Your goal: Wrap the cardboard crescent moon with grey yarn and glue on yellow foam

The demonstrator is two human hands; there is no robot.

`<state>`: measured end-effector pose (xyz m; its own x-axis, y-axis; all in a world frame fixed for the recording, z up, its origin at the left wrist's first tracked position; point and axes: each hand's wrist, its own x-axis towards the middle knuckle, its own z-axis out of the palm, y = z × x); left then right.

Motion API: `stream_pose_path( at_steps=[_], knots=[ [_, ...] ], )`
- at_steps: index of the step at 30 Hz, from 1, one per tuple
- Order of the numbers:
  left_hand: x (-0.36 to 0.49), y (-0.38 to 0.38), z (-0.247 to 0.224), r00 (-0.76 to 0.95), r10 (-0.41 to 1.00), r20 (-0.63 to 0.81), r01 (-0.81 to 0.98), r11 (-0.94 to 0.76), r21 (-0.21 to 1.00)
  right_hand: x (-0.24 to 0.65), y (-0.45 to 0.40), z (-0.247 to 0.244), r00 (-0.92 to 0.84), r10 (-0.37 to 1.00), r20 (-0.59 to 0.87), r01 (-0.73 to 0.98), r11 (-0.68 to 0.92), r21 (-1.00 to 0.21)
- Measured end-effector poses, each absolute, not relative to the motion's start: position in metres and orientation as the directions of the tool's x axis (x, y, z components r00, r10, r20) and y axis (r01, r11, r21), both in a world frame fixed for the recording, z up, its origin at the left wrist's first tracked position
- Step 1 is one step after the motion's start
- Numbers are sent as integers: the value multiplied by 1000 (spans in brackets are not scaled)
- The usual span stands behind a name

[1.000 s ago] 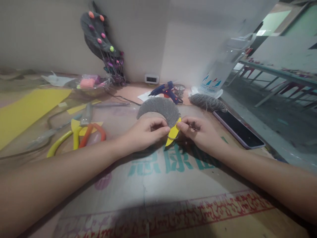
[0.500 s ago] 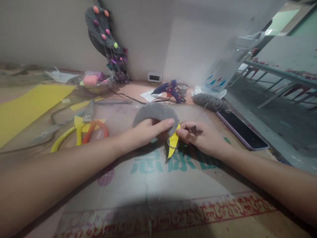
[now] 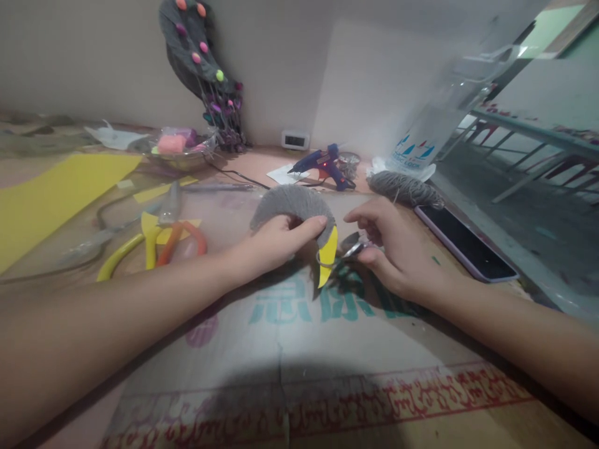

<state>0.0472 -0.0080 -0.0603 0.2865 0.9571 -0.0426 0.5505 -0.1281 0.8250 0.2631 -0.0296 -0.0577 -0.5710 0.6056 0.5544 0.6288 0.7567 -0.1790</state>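
Note:
A yellow crescent (image 3: 328,248) is wrapped in grey yarn (image 3: 294,202) over most of its curve, with its lower tip bare and a loop of yarn round that tip. My left hand (image 3: 285,240) grips the wrapped part, thumb on top near the edge of the wrapping. To the right of the tip, my right hand (image 3: 390,246) is apart from the crescent and holds small dark metal scissors (image 3: 353,247), with the index finger raised and the thumb below. The scissors are partly hidden by the fingers.
A blue glue gun (image 3: 322,165) lies behind the crescent. At the right are a grey yarn skein (image 3: 405,188), a phone (image 3: 463,243) and a plastic bottle (image 3: 425,125). Orange-and-yellow-handled tools (image 3: 152,246) and yellow sheet (image 3: 60,199) lie left. A decorated grey crescent (image 3: 187,56) hangs behind.
My right hand has let go of the yellow tip and moved right, its fingers spreading round the scissors. My left hand keeps its grip. The view has shifted slightly.

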Motion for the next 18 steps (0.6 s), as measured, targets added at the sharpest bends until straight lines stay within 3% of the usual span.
stream_pose_path(
  at_steps=[7, 14, 18],
  knots=[
    [46, -7, -63, 314, 949, 4, 542, -182, 821, 267, -27, -61, -645, 532, 549, 549, 822, -152],
    [46, -7, -61, 294, 956, 10, 562, -181, 807, 266, -26, -61, -615, 547, 568, 596, 794, -119],
    [45, -7, -62, 284, 959, -20, 582, -156, 799, 267, -24, -64, -662, 518, 541, 598, 801, -36]
  ],
)
